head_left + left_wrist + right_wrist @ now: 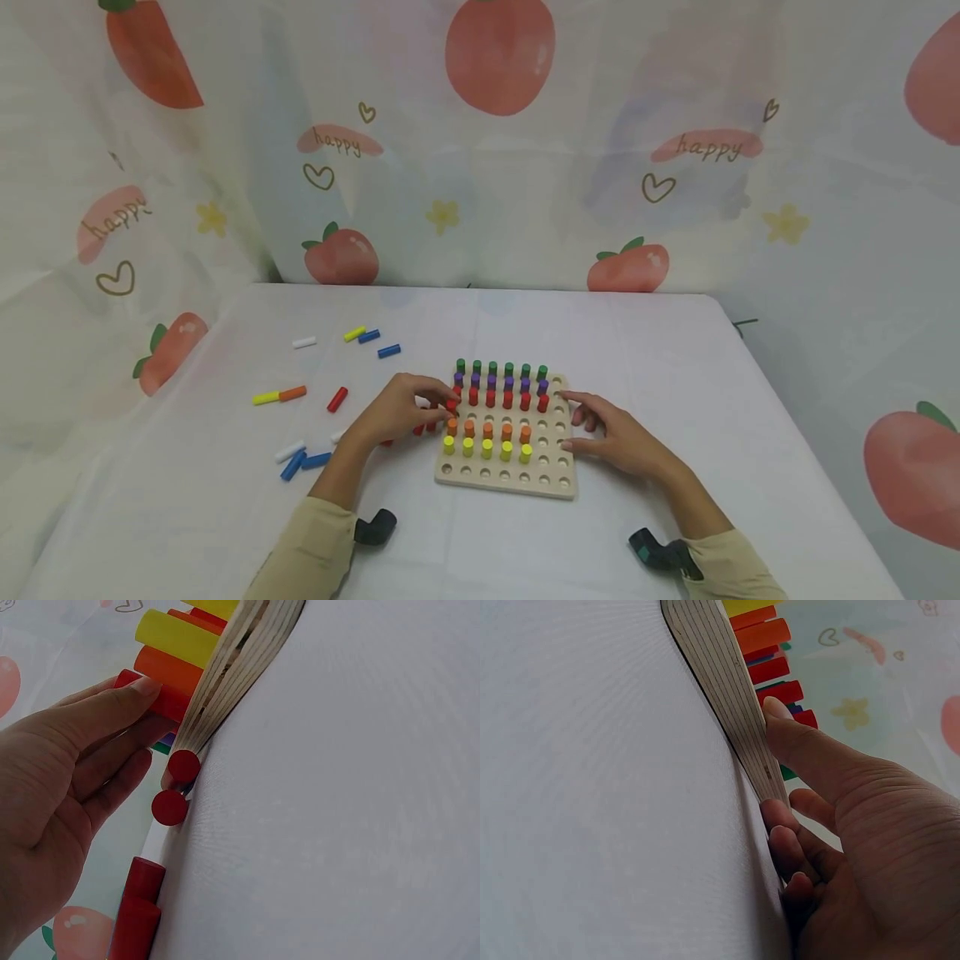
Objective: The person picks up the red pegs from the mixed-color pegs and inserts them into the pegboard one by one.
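Observation:
A wooden pegboard [506, 482] lies on the table with rows of green, purple, red, orange and yellow pegs upright in it. My left hand [401, 408] is at its left edge, pinching a red peg [171, 701] between thumb and fingers beside the orange row. Whether that peg sits fully in its hole is hidden by the fingers. Two upright red pegs [169, 808] stand just outside the board by this hand. My right hand [618, 433] touches the board's right edge with thumb and index finger spread apart; the other fingers are bent beside the edge.
Loose pegs lie left of the board: a red peg [337, 399], an orange peg [292, 392], a white peg [304, 342], several blue pegs [316, 461] and yellow ones. More red pegs [136, 926] lie near the left wrist. A printed cloth [480, 183] hangs behind the white table [675, 350].

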A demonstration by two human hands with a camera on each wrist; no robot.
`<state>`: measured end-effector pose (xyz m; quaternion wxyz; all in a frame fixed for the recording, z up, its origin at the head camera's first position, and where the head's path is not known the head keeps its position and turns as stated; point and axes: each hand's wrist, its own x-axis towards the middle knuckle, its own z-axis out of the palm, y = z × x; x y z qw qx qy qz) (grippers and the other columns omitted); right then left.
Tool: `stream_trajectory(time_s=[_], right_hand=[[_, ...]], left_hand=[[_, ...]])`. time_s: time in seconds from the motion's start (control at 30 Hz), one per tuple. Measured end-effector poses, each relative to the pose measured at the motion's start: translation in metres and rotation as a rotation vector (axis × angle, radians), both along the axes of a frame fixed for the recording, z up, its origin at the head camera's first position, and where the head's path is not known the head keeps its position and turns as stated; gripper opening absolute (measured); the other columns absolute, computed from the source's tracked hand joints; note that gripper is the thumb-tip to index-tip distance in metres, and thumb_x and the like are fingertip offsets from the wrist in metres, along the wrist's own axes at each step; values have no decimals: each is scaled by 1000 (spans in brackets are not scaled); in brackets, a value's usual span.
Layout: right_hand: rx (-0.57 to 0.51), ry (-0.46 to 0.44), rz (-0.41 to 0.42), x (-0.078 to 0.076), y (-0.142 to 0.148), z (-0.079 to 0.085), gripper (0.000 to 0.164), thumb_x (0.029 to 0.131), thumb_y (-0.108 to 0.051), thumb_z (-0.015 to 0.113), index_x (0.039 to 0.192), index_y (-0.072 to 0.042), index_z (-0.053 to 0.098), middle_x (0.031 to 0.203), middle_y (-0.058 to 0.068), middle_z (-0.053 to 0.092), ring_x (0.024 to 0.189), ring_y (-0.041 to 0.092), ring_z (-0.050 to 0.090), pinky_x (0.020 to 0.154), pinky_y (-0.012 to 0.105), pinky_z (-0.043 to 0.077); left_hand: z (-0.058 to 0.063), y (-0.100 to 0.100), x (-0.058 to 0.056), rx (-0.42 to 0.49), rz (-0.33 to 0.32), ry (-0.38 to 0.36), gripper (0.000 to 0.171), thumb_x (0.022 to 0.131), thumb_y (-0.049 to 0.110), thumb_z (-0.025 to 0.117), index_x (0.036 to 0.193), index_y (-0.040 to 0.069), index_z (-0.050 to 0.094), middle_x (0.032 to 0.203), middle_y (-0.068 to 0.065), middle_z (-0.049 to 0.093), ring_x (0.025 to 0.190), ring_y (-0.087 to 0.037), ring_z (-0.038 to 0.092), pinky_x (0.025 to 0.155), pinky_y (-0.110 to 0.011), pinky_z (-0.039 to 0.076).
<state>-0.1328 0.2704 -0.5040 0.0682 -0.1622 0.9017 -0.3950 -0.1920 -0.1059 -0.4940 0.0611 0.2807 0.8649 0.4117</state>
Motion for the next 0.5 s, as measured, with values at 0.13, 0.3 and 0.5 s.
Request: stream_trajectory(time_s=[0.13, 0.3, 0.5], right_hand=[[8, 6, -4, -1, -1, 0, 77, 87, -37, 85, 150, -10, 50, 104, 0, 55, 94, 20, 50, 75, 30, 41], [9, 8, -4, -3, 0, 1, 76, 87, -35, 85, 150, -10, 51, 104, 1, 54, 94, 21, 50, 75, 30, 41], [20, -5, -8, -3, 0, 0, 77, 87, -37, 85, 151, -11, 50, 104, 0, 54, 94, 20, 49, 74, 30, 41]], left_hand=[[-1, 0, -1, 7, -2, 0, 22, 91, 13, 82, 112, 17, 79, 103, 9, 74, 96, -11, 66, 90, -35, 56], [-2, 2, -2, 11, -11, -3, 23, 91, 10, 81, 114, 15, 79, 105, 6, 75, 98, -12, 66, 91, -35, 56], [-2, 4, -1, 10, 6, -18, 24, 91, 9, 81, 115, 16, 79, 105, 10, 74, 100, -13, 67, 93, -37, 56]])
